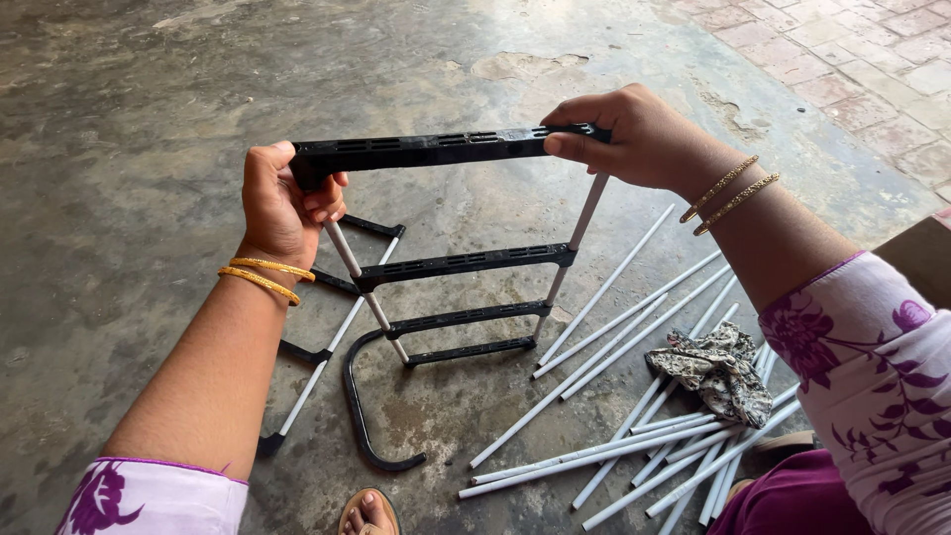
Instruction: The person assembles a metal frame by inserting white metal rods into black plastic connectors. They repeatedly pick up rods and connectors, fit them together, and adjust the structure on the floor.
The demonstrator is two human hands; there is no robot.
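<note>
Concrete floor [149, 149], left hand [282, 203], right hand [634, 139] gripping black rack bar [426, 151]

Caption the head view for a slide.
Both hands, left hand and right hand, hold a black-and-white rack frame above loose white tubes.

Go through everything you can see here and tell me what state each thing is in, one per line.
Left hand: shut on the top bar's left end.
Right hand: shut on its right end.
Top bar: held level.
Rack frame: part-built, four bars on two rods, upright.
White rods: loose on the floor.
Patterned cloth: crumpled on the rods.
Curved black piece: lying unattached.
</note>
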